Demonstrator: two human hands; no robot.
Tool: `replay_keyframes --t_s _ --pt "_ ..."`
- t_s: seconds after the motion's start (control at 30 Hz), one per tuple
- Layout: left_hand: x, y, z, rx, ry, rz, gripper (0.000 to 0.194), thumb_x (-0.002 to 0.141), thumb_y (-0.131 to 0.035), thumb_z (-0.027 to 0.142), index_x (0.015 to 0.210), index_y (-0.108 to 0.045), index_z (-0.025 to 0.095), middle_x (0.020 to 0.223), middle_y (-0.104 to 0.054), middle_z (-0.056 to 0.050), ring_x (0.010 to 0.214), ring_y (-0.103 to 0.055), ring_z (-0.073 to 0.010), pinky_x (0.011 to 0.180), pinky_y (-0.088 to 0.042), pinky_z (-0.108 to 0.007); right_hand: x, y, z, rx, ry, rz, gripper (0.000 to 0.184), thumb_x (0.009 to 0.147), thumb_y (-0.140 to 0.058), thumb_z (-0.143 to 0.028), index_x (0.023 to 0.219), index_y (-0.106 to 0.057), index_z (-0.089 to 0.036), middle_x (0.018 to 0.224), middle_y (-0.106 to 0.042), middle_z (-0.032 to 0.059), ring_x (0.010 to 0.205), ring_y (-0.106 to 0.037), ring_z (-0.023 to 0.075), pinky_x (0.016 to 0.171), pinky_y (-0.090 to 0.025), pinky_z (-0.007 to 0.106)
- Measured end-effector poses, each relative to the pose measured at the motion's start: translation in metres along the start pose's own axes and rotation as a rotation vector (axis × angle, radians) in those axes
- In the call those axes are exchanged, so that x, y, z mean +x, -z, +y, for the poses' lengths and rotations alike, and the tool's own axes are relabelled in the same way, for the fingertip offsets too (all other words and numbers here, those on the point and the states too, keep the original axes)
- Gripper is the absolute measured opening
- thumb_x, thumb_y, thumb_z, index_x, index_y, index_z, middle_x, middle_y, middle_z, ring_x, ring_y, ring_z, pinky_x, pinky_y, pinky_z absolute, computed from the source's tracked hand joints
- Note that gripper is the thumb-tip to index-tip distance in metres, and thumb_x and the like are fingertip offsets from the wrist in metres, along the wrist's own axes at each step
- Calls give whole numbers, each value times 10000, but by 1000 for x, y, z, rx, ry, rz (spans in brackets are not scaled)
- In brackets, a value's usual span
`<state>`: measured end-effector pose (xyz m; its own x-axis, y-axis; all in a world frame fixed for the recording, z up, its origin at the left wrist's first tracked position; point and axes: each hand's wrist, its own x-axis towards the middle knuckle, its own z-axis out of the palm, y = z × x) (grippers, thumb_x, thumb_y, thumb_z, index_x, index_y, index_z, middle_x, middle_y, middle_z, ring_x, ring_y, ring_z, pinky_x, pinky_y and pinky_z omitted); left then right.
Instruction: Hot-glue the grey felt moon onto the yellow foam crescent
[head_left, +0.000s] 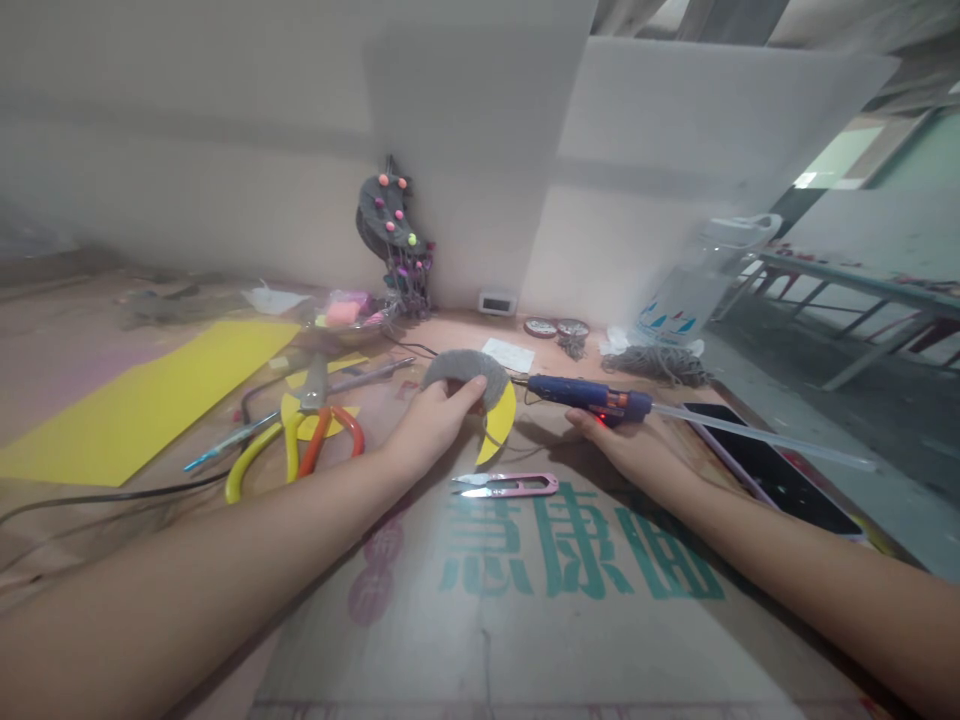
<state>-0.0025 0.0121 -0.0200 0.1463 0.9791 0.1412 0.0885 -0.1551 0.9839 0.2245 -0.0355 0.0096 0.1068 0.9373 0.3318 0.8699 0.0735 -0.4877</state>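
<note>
My left hand point(439, 415) grips a crescent point(469, 370) of yellow card, most of it wrapped in grey yarn; its lower right tip is bare yellow. A loose yarn strand crosses that bare part. In my right hand point(626, 435) is a blue hot glue gun point(570, 390) with a long clear glue stick out of its back and a small red light on. The gun's nozzle points left, close to the crescent's right edge; whether they touch I cannot tell. Pink thread snips point(517, 485) lie on the board just below the crescent.
Left of my left hand lie pliers point(311, 435), a pen point(225, 445) and yellow card point(165, 400). A grey crescent ornament with coloured balls point(386, 215) stands against the wall. On the right are grey yarn point(660, 365), a clear bottle point(682, 290) and a phone point(772, 465).
</note>
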Motion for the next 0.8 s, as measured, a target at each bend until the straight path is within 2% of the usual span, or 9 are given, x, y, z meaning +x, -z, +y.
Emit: replay_keyframes --t_s 0.1,0.3,0.47,0.63,0.8 --pt "0 0 -1 4 -7 -3 488 789 -570 566 1040 -692 165 1113 -713 -98 1055 -633 -267 964 -425 -367 0 0 -1 4 -22 -21 365 770 -561 -549 708 -693 -214 728 -720 65 703 -662 260 627 -505 324" --pt "2 0 -4 4 6 15 490 778 -574 582 1005 -695 165 1061 -727 -96 996 -647 -261 929 -444 -366 2 0 -1 34 -45 -20 401 788 -516 -567 674 -658 -210 687 -683 46 668 -629 235 611 -473 314" --pt "4 -1 -6 -3 5 32 512 775 -572 585 997 -701 143 1040 -729 -110 995 -644 -265 923 -443 -360 11 18 0 123 82 15 410 866 -448 -509 704 -669 -205 718 -658 20 718 -616 186 674 -458 275" --pt "4 -3 -5 -14 -13 10 481 786 -573 562 1006 -700 153 1055 -728 -104 998 -644 -260 897 -459 -355 39 29 8 172 155 20 400 870 -472 -527 859 -708 -205 889 -711 45 868 -648 211 743 -478 289" --pt "2 -4 2 -29 -9 -10 421 795 -581 529 965 -705 164 1028 -737 -85 941 -659 -241 850 -477 -328 86 10 19 75 107 0 414 798 -591 -516 979 -713 -164 939 -728 97 905 -651 253 787 -484 342"
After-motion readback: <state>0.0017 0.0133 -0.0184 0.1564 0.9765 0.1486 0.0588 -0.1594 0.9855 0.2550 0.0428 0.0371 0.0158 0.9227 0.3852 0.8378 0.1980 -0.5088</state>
